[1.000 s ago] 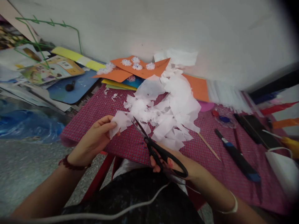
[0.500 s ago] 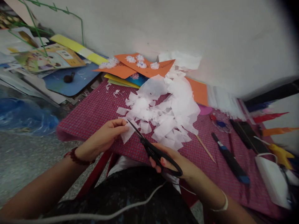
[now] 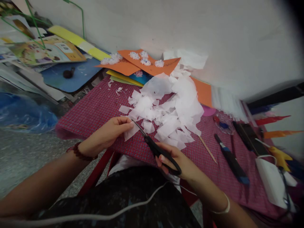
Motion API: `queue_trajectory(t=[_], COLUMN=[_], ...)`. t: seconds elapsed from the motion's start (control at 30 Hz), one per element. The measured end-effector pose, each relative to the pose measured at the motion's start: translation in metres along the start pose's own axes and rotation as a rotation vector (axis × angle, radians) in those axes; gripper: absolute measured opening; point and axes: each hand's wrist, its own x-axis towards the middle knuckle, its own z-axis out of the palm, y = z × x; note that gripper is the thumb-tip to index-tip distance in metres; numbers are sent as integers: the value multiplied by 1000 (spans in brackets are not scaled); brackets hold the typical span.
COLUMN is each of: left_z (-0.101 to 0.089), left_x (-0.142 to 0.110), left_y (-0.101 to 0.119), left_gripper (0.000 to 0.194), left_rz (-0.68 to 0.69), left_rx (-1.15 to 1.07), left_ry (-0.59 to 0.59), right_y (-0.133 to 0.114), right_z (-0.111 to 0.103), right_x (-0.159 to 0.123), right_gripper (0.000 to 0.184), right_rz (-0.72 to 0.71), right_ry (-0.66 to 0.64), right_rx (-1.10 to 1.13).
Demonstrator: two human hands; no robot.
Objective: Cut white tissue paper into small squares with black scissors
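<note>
My left hand (image 3: 118,127) pinches a small piece of thin white paper (image 3: 131,131) between thumb and fingers, above the near edge of the table. My right hand (image 3: 172,155) is closed around the handles of black scissors (image 3: 152,146). Their blades reach up to the left and meet the held paper close to my left fingertips; how much of it is cut I cannot make out. Just beyond both hands spreads a loose heap of thin white paper pieces (image 3: 175,110), some small and squarish, others large and crumpled.
A red checked cloth (image 3: 90,107) covers the table. Orange sheets with white tufts (image 3: 133,65) lie at the back by the wall. To the right are a wooden stick (image 3: 208,149), a box cutter (image 3: 231,160) and a white mask (image 3: 272,180). A blue stool-like surface (image 3: 78,76) stands left.
The scissor blades have closed further at the paper. Both hands stay near the same place, with the right hand shifted slightly. The view has tilted a little.
</note>
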Motion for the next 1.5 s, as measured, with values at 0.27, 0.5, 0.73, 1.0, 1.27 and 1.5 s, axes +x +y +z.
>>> queue_trajectory(t=[0.27, 0.5, 0.73, 1.0, 1.27, 1.5], left_z=[-10, -7, 2, 6, 4, -3], left_x=[-7, -6, -4, -2, 2, 5], left_y=[-2, 7, 9, 11, 8, 12], left_gripper=[13, 18, 14, 12, 12, 21], left_rz=[1, 175, 82, 59, 61, 170], left_rx=[-35, -219, -50, 28, 45, 160], left_ry=[69, 218, 119, 59, 55, 52], right_y=[5, -7, -22, -22, -8, -9], right_z=[-9, -10, -2, -1, -4, -8], right_x=[4, -3, -4, -2, 3, 5], right_gripper=[68, 65, 67, 71, 60, 72], right_rz=[-144, -194, -123, -84, -60, -189], right_ry=[-86, -163, -194, -144, -96, -231], right_rx=[-66, -141, -161, -126, -72, -102])
